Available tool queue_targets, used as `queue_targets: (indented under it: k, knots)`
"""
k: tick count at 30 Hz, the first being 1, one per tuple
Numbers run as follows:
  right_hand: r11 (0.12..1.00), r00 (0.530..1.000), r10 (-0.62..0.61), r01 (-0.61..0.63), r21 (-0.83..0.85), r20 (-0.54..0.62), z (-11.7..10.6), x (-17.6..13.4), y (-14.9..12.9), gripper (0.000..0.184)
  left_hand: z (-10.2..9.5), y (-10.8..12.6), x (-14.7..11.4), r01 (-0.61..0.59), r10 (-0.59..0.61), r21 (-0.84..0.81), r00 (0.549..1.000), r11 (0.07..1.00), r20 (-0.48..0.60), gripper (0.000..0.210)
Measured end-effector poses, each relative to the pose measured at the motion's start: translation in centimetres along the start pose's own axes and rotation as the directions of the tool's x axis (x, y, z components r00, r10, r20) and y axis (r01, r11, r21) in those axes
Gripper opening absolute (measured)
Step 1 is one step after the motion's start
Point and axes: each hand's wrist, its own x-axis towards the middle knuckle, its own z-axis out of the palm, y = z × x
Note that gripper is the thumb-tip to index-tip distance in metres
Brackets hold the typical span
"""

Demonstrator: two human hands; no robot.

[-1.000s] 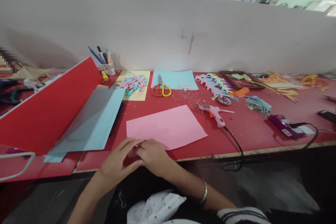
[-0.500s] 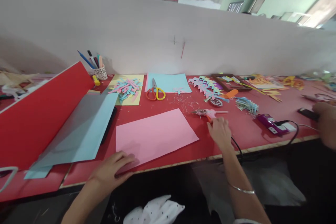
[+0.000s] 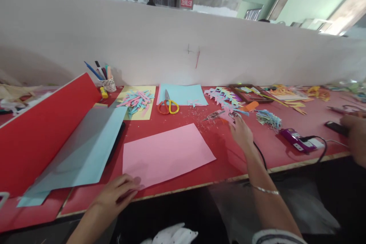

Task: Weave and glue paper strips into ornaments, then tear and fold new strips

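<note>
A sheet of pink paper (image 3: 168, 156) lies flat near the table's front edge. My left hand (image 3: 121, 190) rests its fingertips at the paper's near left corner, fingers stretched and thumb apart. To the right of the sheet, my right hand (image 3: 241, 131) is closed around the back part of a pink glue gun (image 3: 227, 116). The glue gun's nozzle points left, and its handle is partly hidden by my fingers. Beyond the paper lie scissors (image 3: 168, 106) with one red and one yellow handle, partly over a light blue sheet (image 3: 185, 93).
Cut paper strips (image 3: 138, 101) are heaped on a yellow sheet. A pen cup (image 3: 108, 84) stands by the wall. A red board (image 3: 48, 133) leans at left over blue sheets (image 3: 88, 148). A purple power strip (image 3: 296, 140) and another person's hand (image 3: 354, 129) are at right.
My right hand has moved forward onto the glue gun and closed on it; the gun has shifted and tilted. My left hand stays at the paper's corner. The view has tipped slightly upward.
</note>
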Motion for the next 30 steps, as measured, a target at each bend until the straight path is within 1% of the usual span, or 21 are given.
queue_targets:
  k: [1,3,5,8,10,12,13,14,15,16,17,19,20,21,24,26,28,29,30]
  knots:
    - [1.0,0.999,-0.005,0.006,-0.009,0.049,0.0,1.2,-0.4,0.025,0.0,0.0,0.0,-0.006,0.006,0.004,1.0,1.0,-0.003,0.026]
    - [1.0,0.997,-0.008,0.009,-0.01,0.073,0.4,3.6,-1.2,0.025,0.2,-0.4,-0.2,-0.022,0.022,0.024,1.0,0.999,0.013,0.022]
    - [1.0,0.996,0.002,-0.001,-0.011,0.093,1.0,5.5,-1.7,0.025,0.4,-0.9,-0.5,-0.005,0.004,0.063,1.0,0.998,0.02,0.021]
    - [1.0,0.993,0.01,-0.009,-0.008,0.114,1.4,6.9,-2.0,0.026,0.7,-1.5,-1.0,0.053,-0.056,0.151,0.998,0.987,0.016,0.02]
    - [1.0,0.994,0.013,-0.012,-0.008,0.105,1.1,6.7,-2.4,0.027,0.9,-1.3,-1.0,0.07,-0.081,0.184,0.995,0.981,0.055,0.021]
    - [1.0,0.996,-0.001,0.001,-0.003,0.085,0.5,5.5,-3.4,0.03,1.1,-0.6,-0.7,0.094,-0.115,0.198,0.989,0.976,0.096,0.03]
    - [0.999,0.996,-0.033,0.032,0.013,0.081,0.2,4.4,-4.2,0.03,1.2,-0.1,-0.3,0.117,-0.14,0.212,0.985,0.97,0.099,0.036]
    - [0.995,0.992,-0.093,0.09,0.043,0.085,-0.2,3.0,-5.2,0.028,1.3,0.4,0.1,0.137,-0.164,0.236,0.981,0.962,0.101,0.042]
    - [0.966,0.967,-0.233,0.218,0.137,0.105,-0.4,1.4,-6.3,0.025,1.4,1.0,0.6,0.154,-0.187,0.262,0.977,0.953,0.105,0.044]
    - [0.892,0.903,-0.413,0.374,0.254,0.121,-0.7,-0.5,-7.6,0.022,1.5,1.5,1.1,0.168,-0.209,0.284,0.97,0.944,0.121,0.043]
    - [0.795,0.818,-0.56,0.486,0.361,0.131,-0.8,-2.5,-8.9,0.02,1.5,2.0,1.6,0.179,-0.231,0.299,0.961,0.937,0.149,0.04]
    - [0.621,0.647,-0.749,0.614,0.486,0.139,-1.1,-6.3,-11.4,0.018,1.7,2.8,2.7,0.189,-0.264,0.305,0.937,0.933,0.229,0.031]
    - [0.585,0.605,-0.783,0.638,0.5,0.143,-1.3,-8.0,-12.5,0.021,1.7,3.1,3.2,0.188,-0.27,0.301,0.927,0.935,0.261,0.029]
    - [0.56,0.575,-0.806,0.662,0.499,0.142,-1.4,-9.4,-13.3,0.022,1.7,3.3,3.5,0.187,-0.274,0.303,0.921,0.934,0.277,0.027]
    - [0.554,0.549,-0.823,0.714,0.428,0.147,-1.8,-11.6,-14.7,0.021,1.8,3.3,3.9,0.189,-0.279,0.313,0.92,0.931,0.274,0.02]
    - [0.514,0.504,-0.853,0.764,0.39,0.137,-1.9,-11.9,-14.9,0.023,1.9,3.0,3.7,0.18,-0.262,0.301,0.93,0.936,0.257,0.019]
    - [0.475,0.463,-0.877,0.801,0.363,0.126,-1.7,-11.8,-15.0,0.02,1.9,2.5,3.3,0.155,-0.222,0.276,0.946,0.949,0.235,0.021]
    - [0.475,0.46,-0.878,0.808,0.349,0.13,-1.6,-11.7,-15.0,0.015,1.9,2.2,3.0,0.143,-0.204,0.261,0.954,0.955,0.222,0.021]
    - [0.486,0.468,-0.873,0.807,0.336,0.138,-1.4,-11.5,-15.0,0.013,1.9,1.9,2.8,0.137,-0.19,0.245,0.96,0.96,0.207,0.021]
